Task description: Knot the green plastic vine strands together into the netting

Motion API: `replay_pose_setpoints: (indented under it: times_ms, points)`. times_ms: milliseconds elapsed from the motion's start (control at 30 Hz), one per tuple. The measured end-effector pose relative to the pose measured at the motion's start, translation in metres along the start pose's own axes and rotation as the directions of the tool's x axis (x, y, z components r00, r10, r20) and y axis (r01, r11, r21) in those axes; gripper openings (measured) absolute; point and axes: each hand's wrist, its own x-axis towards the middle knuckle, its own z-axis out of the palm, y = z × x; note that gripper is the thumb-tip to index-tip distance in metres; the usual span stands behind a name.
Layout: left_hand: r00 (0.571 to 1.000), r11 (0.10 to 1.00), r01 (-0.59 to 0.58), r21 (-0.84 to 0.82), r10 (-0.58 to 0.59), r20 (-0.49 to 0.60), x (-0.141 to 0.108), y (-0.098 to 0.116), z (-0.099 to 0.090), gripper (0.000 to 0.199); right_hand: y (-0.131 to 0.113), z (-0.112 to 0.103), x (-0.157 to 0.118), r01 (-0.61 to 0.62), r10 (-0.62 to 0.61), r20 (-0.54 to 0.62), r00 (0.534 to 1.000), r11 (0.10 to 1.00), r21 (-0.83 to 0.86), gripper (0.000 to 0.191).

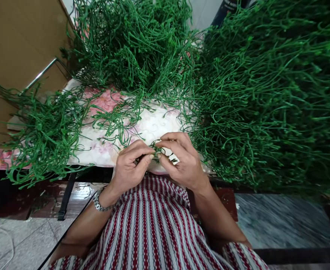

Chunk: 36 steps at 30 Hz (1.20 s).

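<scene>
My left hand (133, 161) is closed in a pinch, thumb against forefinger, on a small thin green stem (156, 147) with branching tips. My right hand (183, 159) meets it from the other side, its thumb and forefinger curled around the same piece. Part of the piece is hidden behind the fingers. Both hands are at the near edge of a white cloth (150, 122) with pink flowers. Just beyond them, a few loose green stems (118, 125) lie scattered on this cloth.
A large heap of green stems (260, 101) fills the right side. Another pile (137, 45) rises at the back, and a smaller clump (45, 131) hangs over the cloth's left edge. A cardboard panel (21, 45) stands at far left. Dark grey marbled stone (283, 221) shows lower right.
</scene>
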Motion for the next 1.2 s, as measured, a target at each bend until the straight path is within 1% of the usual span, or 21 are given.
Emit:
replay_pose_setpoints:
  times_ms: [100,167,200,267,333,433,533,633,767,833,967,1067,1200]
  points:
    - [0.998,0.999,0.02,0.038,-0.022,0.056,0.0,0.003,0.001,0.017,-0.005,0.002,-0.001,0.049,-0.058,-0.083,0.995,0.994,-0.101,0.018]
    - [0.995,0.998,0.02,0.053,-0.025,0.101,0.0,0.005,0.001,0.017,-0.007,0.002,-0.001,0.083,-0.097,-0.105,0.99,0.988,-0.132,0.017]
    - [0.993,0.999,0.022,0.05,-0.027,0.116,0.0,0.006,0.001,0.016,-0.007,0.003,-0.002,0.094,-0.105,-0.094,0.99,0.989,-0.115,0.018]
    - [0.994,0.999,0.03,0.012,-0.031,0.108,0.001,0.006,0.0,0.015,-0.006,0.003,-0.003,0.092,-0.092,-0.03,0.995,0.996,-0.023,0.021]
    - [0.997,0.998,0.039,-0.04,-0.036,0.07,0.0,0.005,0.0,0.014,-0.004,0.005,-0.004,0.057,-0.061,0.045,0.997,0.994,0.092,0.024]
    - [0.999,0.996,0.047,-0.071,-0.045,0.031,-0.001,0.003,0.0,0.014,0.0,0.007,-0.006,-0.024,0.006,0.091,0.996,0.981,0.194,0.022]
    - [0.999,0.998,0.051,-0.049,-0.05,0.019,-0.003,0.003,0.002,0.014,0.003,0.009,-0.007,-0.096,0.062,0.138,0.989,0.962,0.254,0.018]
    - [0.999,0.999,0.028,0.028,-0.029,0.038,-0.004,0.006,0.002,0.012,0.004,0.009,-0.009,-0.123,0.08,0.164,0.983,0.954,0.274,0.017]
    - [0.991,0.988,0.012,0.153,-0.032,0.132,-0.003,0.01,0.001,0.009,0.003,0.008,-0.011,-0.141,0.106,0.156,0.982,0.962,0.235,0.015]
    - [0.983,0.984,0.016,0.179,-0.048,0.178,-0.002,0.01,-0.001,0.008,0.002,0.008,-0.011,-0.151,0.113,0.18,0.977,0.965,0.214,0.015]
    - [0.969,0.967,0.04,0.253,-0.099,0.225,-0.002,0.007,-0.002,0.012,0.0,0.007,-0.013,-0.135,0.099,0.221,0.97,0.979,0.154,0.017]
    - [0.957,0.967,0.047,0.251,-0.116,0.264,-0.001,0.006,-0.004,0.017,-0.002,0.004,-0.014,-0.088,0.063,0.258,0.964,0.992,0.088,0.019]
    - [0.928,0.981,-0.01,0.195,-0.064,0.367,0.002,0.008,-0.012,0.024,-0.003,-0.007,-0.011,0.012,-0.007,0.363,0.932,1.0,-0.011,0.017]
